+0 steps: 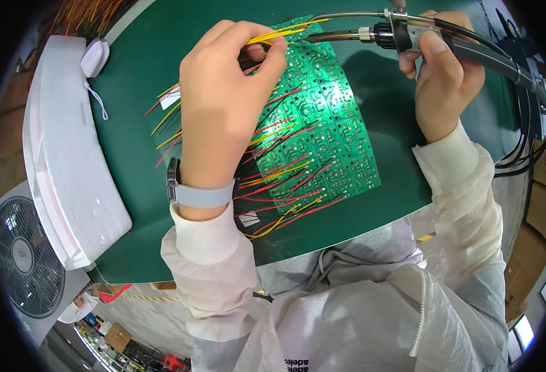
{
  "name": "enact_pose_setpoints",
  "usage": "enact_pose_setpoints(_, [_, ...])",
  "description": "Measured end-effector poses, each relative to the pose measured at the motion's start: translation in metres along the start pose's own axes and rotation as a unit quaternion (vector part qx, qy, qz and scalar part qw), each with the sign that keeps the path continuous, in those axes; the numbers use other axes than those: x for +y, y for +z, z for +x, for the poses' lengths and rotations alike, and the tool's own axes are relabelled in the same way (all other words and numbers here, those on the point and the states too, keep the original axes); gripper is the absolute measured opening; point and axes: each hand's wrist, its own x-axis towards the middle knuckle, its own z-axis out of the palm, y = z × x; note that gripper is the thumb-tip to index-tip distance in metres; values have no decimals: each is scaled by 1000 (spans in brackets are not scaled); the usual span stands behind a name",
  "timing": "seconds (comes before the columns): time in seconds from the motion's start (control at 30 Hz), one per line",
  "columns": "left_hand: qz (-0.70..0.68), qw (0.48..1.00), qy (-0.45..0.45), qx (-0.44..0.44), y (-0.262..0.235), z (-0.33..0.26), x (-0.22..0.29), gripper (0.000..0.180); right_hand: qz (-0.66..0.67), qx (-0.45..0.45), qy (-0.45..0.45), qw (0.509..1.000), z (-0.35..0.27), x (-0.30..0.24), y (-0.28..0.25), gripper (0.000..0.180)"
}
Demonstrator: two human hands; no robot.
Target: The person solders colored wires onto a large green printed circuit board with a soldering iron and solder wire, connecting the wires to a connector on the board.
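Observation:
A green circuit board panel (335,133) lies on the table, with red, yellow and black wires along its left side. Between the thumb and fingers of my left hand (229,80) is a small bundle of yellow wires (279,34), their ends over the board's far edge. My right hand (440,74) is closed around a soldering iron (381,35) with a thin metal feed tube (353,14) fixed above it. The iron's tip points left and reaches the far part of the board, close to the yellow wire ends. Whether tip and wires touch, I cannot tell.
The green table mat (142,229) carries a long white foam block (74,155) at the left, with a small white corded device (95,57) beside it. More loose wires (87,15) lie at the far left. Black cables (521,136) hang at the right. A fan (28,254) stands lower left.

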Motion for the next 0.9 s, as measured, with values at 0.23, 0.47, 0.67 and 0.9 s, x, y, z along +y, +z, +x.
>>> enact_pose_setpoints(0.23, [-8, 1000, 11, -1, 3, -2, -1, 10, -10, 36, 3, 999, 1, -2, 4, 22])
enact_pose_setpoints(0.47, [-4, 1000, -1, 29, 4, -1, -1, 9, 2, -20, -15, 1000, 3, 2, -1, 25])
enact_pose_setpoints(0.67, [5, 1000, -12, 9, 4, -1, -1, 8, -7, -34, -30, 999, 4, 2, -1, 24])
enact_pose_setpoints(0.9, [45, 999, 27, 9, 2, 1, 3, 8, -7, -51, -47, 998, 4, 2, -2, 25])
